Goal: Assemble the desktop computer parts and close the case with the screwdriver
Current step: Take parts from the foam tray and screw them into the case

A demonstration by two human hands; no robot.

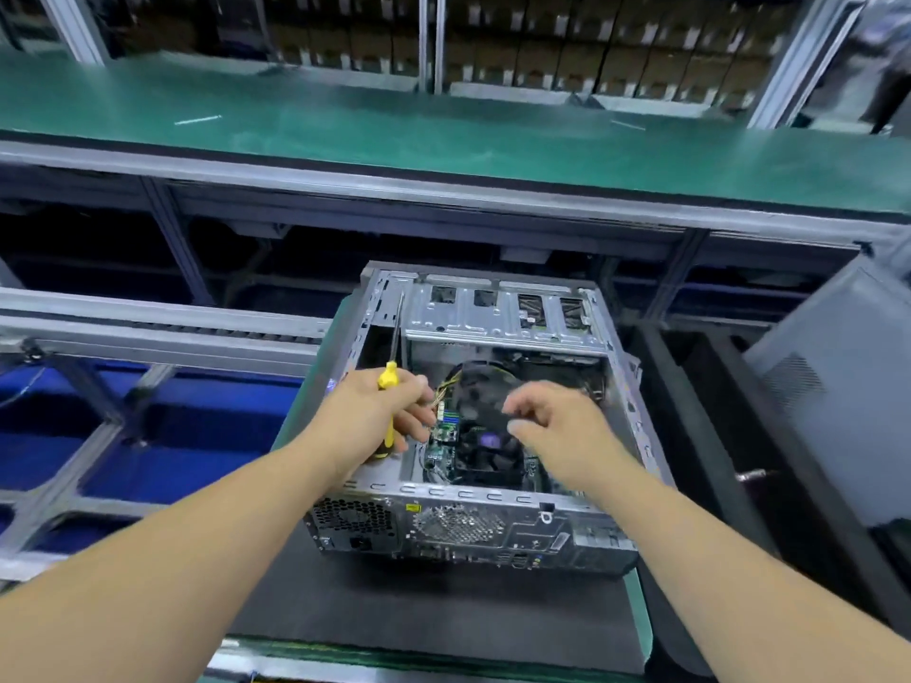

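An open grey desktop computer case [493, 529] lies on its side on a dark mat, rear panel toward me. Inside sit a black CPU fan [485, 401] and a green motherboard [443, 436]. My left hand [374, 416] hovers over the case's left edge, shut on a screwdriver [390, 377] with a yellow handle, its long shaft pointing away toward the case's far left corner. My right hand [557, 426] is above the fan, fingers curled and apart; it is blurred and I see nothing in it.
A grey side panel [838, 401] stands to the right of the case. A green conveyor belt [443, 140] runs across behind. Left of the case lie metal rails [148, 332] over blue bins. Shelves of boxes fill the background.
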